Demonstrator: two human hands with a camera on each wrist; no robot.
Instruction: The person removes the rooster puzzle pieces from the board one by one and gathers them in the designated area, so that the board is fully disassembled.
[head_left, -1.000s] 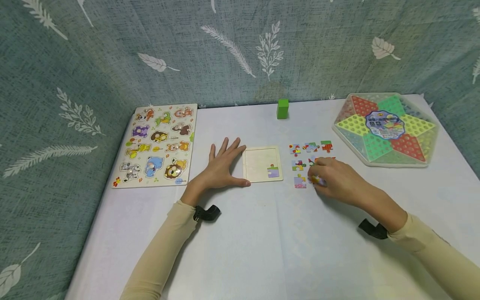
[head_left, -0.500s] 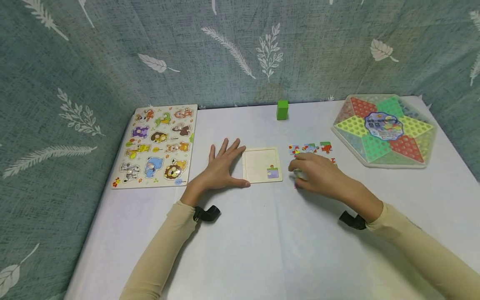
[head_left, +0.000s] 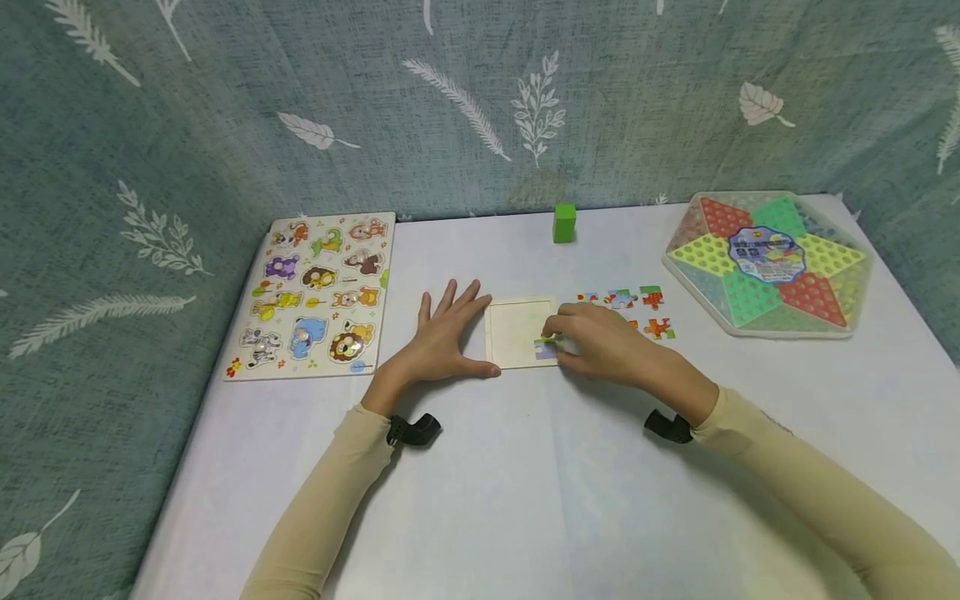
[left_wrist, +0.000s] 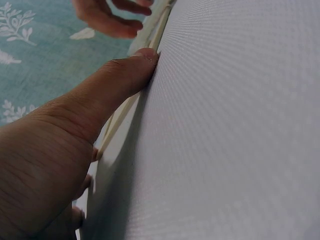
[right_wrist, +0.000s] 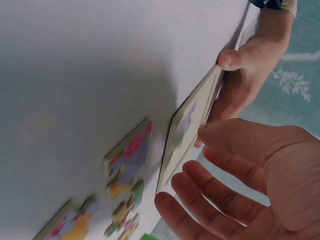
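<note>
A shallow square wooden puzzle tray [head_left: 513, 333] lies on the white table with one purple-and-green jigsaw piece [head_left: 543, 350] in its near right corner. My left hand [head_left: 442, 337] spreads along the tray's left side, its thumb at the near corner and index fingertip at the far one. Over the tray's right edge, my right hand [head_left: 607, 346] has its fingertips close above that piece. Its fingers [right_wrist: 187, 192] are loosely bent and spread, with nothing visible between them in the right wrist view. Loose jigsaw pieces [head_left: 658, 327] lie right of the tray, several partly hidden under this hand.
At the back left lies an animal knob puzzle board [head_left: 315, 292]. A green block [head_left: 565, 223] stands behind the tray. A hexagonal board game box [head_left: 768, 262] with coloured triangles is at the back right. Patterned cloth [head_left: 465, 108] hangs behind the table.
My right hand has moved left from over the loose pieces to the tray's right side. My left hand has stayed at the tray's left side.
</note>
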